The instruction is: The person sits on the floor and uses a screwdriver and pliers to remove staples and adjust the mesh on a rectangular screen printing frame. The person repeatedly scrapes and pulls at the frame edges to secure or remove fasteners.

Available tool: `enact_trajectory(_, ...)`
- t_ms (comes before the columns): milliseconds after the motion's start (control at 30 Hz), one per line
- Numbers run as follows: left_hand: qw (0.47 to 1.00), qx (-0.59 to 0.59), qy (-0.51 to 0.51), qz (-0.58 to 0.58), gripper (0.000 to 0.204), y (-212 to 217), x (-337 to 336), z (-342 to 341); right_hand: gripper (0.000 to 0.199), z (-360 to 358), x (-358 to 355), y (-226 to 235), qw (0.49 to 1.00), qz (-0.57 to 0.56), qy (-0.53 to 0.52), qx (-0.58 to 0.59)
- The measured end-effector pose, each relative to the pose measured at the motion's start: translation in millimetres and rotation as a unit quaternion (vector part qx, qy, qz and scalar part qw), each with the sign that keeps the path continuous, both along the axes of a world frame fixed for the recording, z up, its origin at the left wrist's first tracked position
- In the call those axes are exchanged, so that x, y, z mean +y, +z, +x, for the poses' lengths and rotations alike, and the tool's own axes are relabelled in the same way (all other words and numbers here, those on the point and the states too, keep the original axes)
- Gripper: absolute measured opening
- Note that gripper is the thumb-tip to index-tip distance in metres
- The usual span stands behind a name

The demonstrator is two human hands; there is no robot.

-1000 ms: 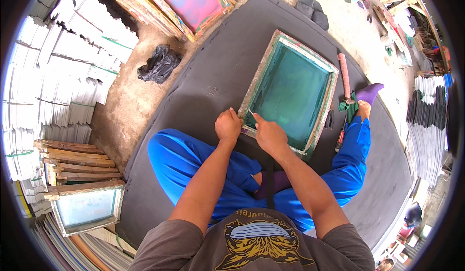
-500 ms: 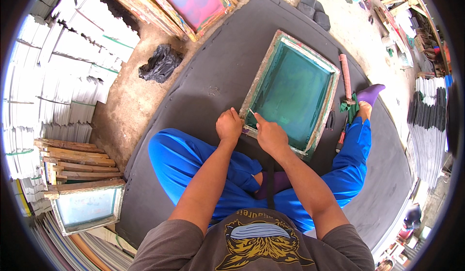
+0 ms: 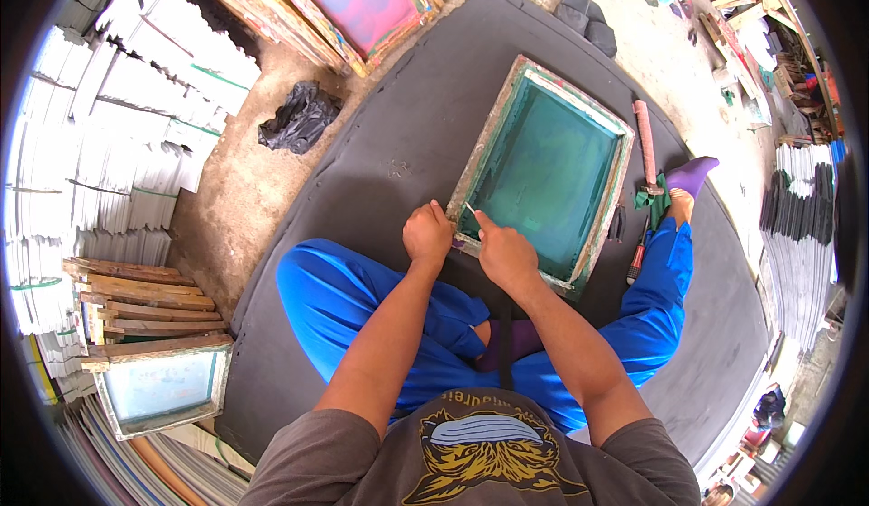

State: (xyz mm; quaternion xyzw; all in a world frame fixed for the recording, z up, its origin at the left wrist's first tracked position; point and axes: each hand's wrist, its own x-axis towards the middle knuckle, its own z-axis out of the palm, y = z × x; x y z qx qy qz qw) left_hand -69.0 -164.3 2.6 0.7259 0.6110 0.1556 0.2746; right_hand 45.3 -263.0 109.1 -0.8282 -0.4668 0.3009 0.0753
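Observation:
A screen-printing frame with green mesh and a worn, paint-stained wooden border lies tilted on the dark mat in front of me. My left hand is closed beside its near-left edge, and the fingers hide whatever they may grip. Just inside that same corner, my right hand pinches a small, thin, pale tool, its tip at the frame's inner edge. Most of that tool is covered by my fingers, so its kind cannot be made out.
Right of the frame lie a hammer with a pinkish handle, a green cloth and a screwdriver. More frames stand at the left near stacked white sheets. A black plastic bag rests on the floor.
My hands and the frame look almost unmoved. At the lower right edge, a dark shape in the background has shifted slightly.

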Motion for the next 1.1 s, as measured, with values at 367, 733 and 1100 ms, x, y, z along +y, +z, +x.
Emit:
enact_trajectory(367,1.0,0.022,-0.006,0.021,0.043,-2.6,-1.5,-0.1,0.049,-20.0,26.6,12.4,0.991,-0.09,0.052,-0.081)
enact_trajectory(733,0.999,0.003,-0.021,0.04,0.042,-3.6,-1.8,1.1,0.043,0.6,22.5,3.9,0.999,-0.03,0.004,0.043)
enact_trajectory(1100,1.0,0.009,-0.02,0.019,0.043,0.8,-2.5,1.7,0.052,15.2,-5.9,-61.0,0.97,0.166,-0.06,0.166)
